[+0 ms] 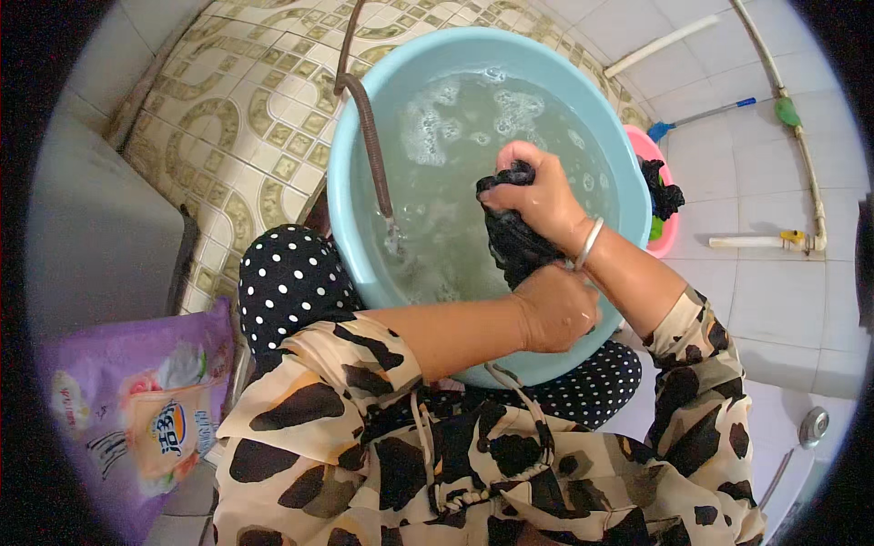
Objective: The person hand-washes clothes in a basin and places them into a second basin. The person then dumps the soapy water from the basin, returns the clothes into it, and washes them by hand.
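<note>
A wet black cloth (515, 239) is bunched between my two hands over the right half of a large light-blue plastic basin (347, 170). My right hand (543, 191), with a pale bangle at its wrist, grips the cloth's upper end between thumb and fingers. Closer to my body, my left hand (560, 307) is clenched around its lower end; the back of the hand hides most of the fingers. Cloudy water (450, 198) with patches of suds (430, 130) fills much of the basin. Over the left rim hangs a brown ribbed hose (369, 133), its end near the water.
A pink basin (672, 235) holding dark and green items stands beyond the blue one, by a blue-handled brush (707, 119). A faucet (765, 241) juts from the tiled wall. At left are a purple detergent bag (95, 368) and a grey panel (109, 225).
</note>
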{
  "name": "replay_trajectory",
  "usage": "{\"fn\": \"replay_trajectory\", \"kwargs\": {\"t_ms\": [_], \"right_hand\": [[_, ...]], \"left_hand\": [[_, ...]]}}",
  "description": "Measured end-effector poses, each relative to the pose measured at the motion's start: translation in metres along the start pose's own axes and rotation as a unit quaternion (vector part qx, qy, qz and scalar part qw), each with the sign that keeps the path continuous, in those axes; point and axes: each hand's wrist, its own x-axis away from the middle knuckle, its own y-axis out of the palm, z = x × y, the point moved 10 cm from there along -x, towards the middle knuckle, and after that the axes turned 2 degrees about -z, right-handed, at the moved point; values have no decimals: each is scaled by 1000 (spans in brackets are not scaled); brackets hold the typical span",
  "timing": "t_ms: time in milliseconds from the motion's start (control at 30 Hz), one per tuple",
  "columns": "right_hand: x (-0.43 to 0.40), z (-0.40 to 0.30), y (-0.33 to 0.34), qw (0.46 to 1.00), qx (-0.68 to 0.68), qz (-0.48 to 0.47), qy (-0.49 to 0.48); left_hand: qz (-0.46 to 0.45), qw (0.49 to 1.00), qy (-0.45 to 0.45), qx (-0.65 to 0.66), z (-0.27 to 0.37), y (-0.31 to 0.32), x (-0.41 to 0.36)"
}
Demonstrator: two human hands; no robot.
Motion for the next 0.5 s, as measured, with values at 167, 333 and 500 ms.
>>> {"fn": "replay_trajectory", "kwargs": {"t_ms": [167, 333, 500], "right_hand": [[3, -16, 5, 993, 82, 37, -72], [1, -8, 15, 997, 61, 48, -26], [1, -29, 20, 994, 62, 50, -70]], "left_hand": [[2, 1000, 0, -8, -3, -2, 4], [-5, 1000, -2, 23, -12, 8, 11], [10, 1000, 10, 19, -13, 1, 13]]}}
